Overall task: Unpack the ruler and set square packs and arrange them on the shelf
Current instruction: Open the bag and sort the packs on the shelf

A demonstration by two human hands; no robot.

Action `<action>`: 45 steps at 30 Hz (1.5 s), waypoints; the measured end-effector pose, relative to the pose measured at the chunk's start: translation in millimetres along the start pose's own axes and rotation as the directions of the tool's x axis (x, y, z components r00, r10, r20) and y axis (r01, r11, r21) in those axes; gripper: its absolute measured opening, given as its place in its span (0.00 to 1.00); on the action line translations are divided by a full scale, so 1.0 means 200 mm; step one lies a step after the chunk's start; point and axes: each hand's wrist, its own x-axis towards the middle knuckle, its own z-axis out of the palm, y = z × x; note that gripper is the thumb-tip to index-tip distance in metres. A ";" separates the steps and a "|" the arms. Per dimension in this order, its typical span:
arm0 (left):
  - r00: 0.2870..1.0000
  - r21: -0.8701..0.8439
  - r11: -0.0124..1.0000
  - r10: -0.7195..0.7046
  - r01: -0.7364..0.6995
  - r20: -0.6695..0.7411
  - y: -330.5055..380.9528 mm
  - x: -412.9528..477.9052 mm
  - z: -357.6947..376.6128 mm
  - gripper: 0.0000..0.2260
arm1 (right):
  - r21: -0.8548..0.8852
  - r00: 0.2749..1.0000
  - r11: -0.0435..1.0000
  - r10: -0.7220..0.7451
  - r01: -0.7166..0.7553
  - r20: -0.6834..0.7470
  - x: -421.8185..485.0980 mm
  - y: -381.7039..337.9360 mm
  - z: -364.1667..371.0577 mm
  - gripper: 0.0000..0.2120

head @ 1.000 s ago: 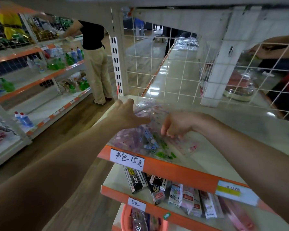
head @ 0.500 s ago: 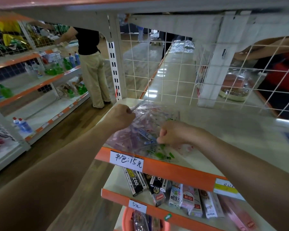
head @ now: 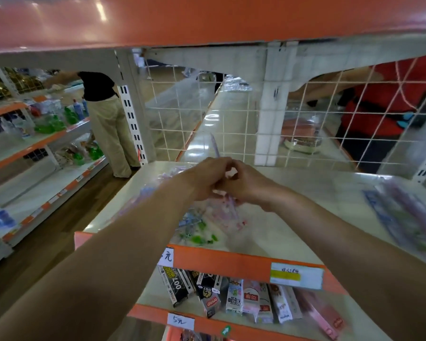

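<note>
A clear plastic bag (head: 202,225) of ruler and set square packs lies on the cream shelf (head: 317,205), printed in pink, blue and green. My left hand (head: 207,177) and my right hand (head: 249,185) meet above it, fingers pinched together on the bag's top edge. A thin clear flap (head: 213,146) sticks up behind the knuckles. Another blurred pack (head: 403,217) with a blue ruler lies on the shelf at the right edge.
A white wire grid (head: 231,119) backs the shelf, and an orange shelf edge (head: 207,18) hangs close overhead. Boxed stationery (head: 231,294) fills the shelf below. One person (head: 106,119) stands at the left aisle shelves; another in red (head: 389,107) is behind the grid.
My hands have come together at the bag's top, where before they were apart on its two sides. The view has dropped lower, so the upper shelf edge now fills the top.
</note>
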 end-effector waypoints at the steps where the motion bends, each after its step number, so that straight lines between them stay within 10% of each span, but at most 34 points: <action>1: 0.998 0.087 0.996 -0.001 -0.004 0.061 0.02 0.00 0.06 0.11 | -0.030 1.000 0.999 -0.016 0.015 -0.021 -0.04 0.01 -0.06 0.15; 15: 0.973 0.657 0.727 0.073 -0.202 0.218 0.19 0.15 1.04 0.06 | -0.581 0.824 0.592 0.314 -0.558 -0.471 -0.62 0.51 -0.94 0.14; 27: 0.973 0.753 0.618 0.122 -0.227 0.194 0.17 0.19 1.26 0.14 | -0.758 0.854 0.397 0.286 -0.518 -0.434 -0.74 0.65 -1.10 0.25; 45: 0.947 0.820 0.563 0.196 0.104 -0.255 0.02 0.05 -0.04 0.14 | -0.666 0.981 0.745 0.152 -0.034 0.121 0.03 0.26 -0.36 0.28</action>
